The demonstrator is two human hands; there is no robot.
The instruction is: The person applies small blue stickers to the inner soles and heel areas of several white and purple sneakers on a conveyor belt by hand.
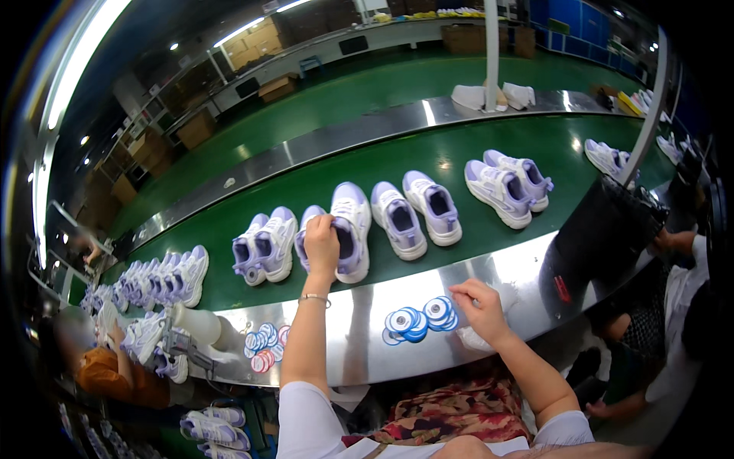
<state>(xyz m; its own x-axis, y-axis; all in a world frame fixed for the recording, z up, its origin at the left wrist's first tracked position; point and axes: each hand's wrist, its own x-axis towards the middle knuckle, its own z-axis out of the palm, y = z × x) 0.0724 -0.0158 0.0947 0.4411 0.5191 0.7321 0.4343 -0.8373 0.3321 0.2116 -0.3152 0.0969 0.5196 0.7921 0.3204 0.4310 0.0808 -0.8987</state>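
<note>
My left hand [322,243] is closed over the left shoe of a white and lilac sneaker pair, at its opening; what the fingers pinch is hidden. The pair's right sneaker [350,229] stands beside this hand. On the metal ledge, my right hand [479,306] has curled fingers at the right edge of overlapping round blue-and-white tags [419,318]. I cannot make out whether one is between its fingertips. Red and blue round tags [264,344] lie on the ledge left of my left forearm. A crumpled clear plastic bag [475,338] is under my right hand.
Sneaker pairs [417,208] stand along the green conveyor belt [397,153] on both sides of my hands. A black bin [592,237] is at the right, and a white bottle [197,324] at the left. A person in orange [115,375] works at far left; another sits at right.
</note>
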